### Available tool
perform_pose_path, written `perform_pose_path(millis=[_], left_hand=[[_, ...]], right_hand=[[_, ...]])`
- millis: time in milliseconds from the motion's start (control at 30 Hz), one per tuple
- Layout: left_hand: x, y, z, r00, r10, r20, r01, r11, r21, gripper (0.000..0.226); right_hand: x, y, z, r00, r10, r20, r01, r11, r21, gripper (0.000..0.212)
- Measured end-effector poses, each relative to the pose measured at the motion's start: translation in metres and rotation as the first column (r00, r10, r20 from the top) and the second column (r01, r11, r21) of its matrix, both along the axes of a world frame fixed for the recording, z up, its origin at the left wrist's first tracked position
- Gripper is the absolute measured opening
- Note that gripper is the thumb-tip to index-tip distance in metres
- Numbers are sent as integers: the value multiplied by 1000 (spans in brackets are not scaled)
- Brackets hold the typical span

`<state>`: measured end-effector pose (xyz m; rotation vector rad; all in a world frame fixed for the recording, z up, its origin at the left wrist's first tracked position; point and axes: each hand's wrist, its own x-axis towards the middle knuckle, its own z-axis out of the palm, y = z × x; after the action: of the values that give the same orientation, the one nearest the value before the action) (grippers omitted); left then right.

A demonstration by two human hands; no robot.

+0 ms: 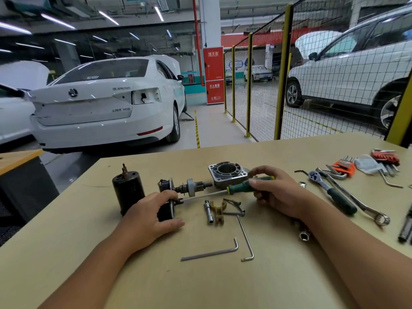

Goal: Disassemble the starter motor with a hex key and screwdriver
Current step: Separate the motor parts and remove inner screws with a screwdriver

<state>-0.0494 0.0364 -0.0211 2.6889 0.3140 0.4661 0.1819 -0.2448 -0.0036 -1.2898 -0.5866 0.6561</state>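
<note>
The starter motor lies in parts on the wooden table [142, 277]. My left hand [151, 216] grips a black solenoid part [165, 210] with a round metal flange. Behind it lies the pinion shaft assembly [189, 187]. My right hand [275, 192] holds a green-handled screwdriver [239, 188]; its long shaft points left and its tip sits at the flange by my left fingers. A black motor housing [127, 189] stands upright at the left. A grey aluminium end housing [226, 173] rests behind the screwdriver handle.
Two long hex keys [210, 253] [245, 238] lie near the table's front. A small socket tube [208, 211], a tan plastic fork [219, 211], a ratchet [330, 189], a ring spanner [365, 208], a socket [304, 236] and hex key sets [343, 168] lie to the right.
</note>
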Motion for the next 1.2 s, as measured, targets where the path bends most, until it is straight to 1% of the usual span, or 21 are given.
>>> perform_pose_path(millis=[67,100,133,200,267,333,367,433,500,533,600,667,733,800,867,900,933,1000,1067,1133,1200], left_hand=[[0,0,0,1000,-1,-2,1,1000,1,50],[-1,0,0,1000,-1,-2,1,1000,1,49],[-1,0,0,1000,0,-2,0,1000,2,49],[-1,0,1,1000,5,-7,-5,1000,2,51],[0,-1,1,1000,18,-7,-18,1000,-4,58],[0,-1,1,1000,27,-7,-27,1000,-5,65],[0,-1,1,1000,28,-7,-28,1000,-5,66],[0,-2,1,1000,27,-6,-27,1000,-6,67],[0,-1,1,999,29,-15,-29,1000,-7,67],[0,-1,1,999,33,-18,-33,999,-4,67],[0,-1,1,999,37,-18,-37,999,1,67],[1,-1,1,999,35,-22,-35,999,3,67],[1,-1,0,999,31,-19,-31,1000,4,67],[0,-1,0,999,31,-16,-31,1000,3,66],[1,0,1,999,26,-19,-26,1000,5,67],[1,0,0,1000,24,-20,-23,1000,5,67],[0,0,0,1000,24,-15,-24,1000,4,67],[0,0,0,1000,23,-12,-23,1000,-1,67],[0,1,-1,1000,20,-14,-20,1000,-1,66],[-1,2,-1,1000,21,-12,-21,1000,-1,66],[-1,3,-2,1000,17,-9,-17,1000,-3,65]], right_hand=[[0,0,1,995,-40,91,50,993,-109,48],[1,-1,3,992,-39,116,55,988,-143,51],[4,-2,3,992,-23,125,41,988,-148,48],[7,-5,1,997,25,76,-18,997,-80,37],[8,-4,-3,999,43,-6,-43,999,23,42],[7,0,-6,999,38,-29,-36,997,64,43],[5,1,-5,1000,21,-9,-20,999,44,40],[3,2,-2,997,-39,67,44,997,-68,37],[5,-1,0,991,-34,128,52,989,-141,37],[6,-3,0,992,-13,124,29,991,-128,36],[9,-4,-2,998,20,67,-17,999,-39,40],[7,-2,-3,1000,10,-2,-9,999,42,50],[1,2,-2,999,8,-45,-4,997,83,48],[-3,5,2,999,-26,-41,27,999,19,39],[-3,3,4,998,-64,26,66,993,-101,36],[-1,1,4,998,-56,38,60,991,-119,33],[2,-1,5,999,-26,19,28,995,-97,29],[4,-5,4,997,51,-57,-52,999,-15,40],[3,-5,3,994,72,-78,-70,997,18,46],[-1,-1,4,998,41,-38,-43,998,-44,40],[-3,1,6,999,-24,41,30,987,-157,47]])
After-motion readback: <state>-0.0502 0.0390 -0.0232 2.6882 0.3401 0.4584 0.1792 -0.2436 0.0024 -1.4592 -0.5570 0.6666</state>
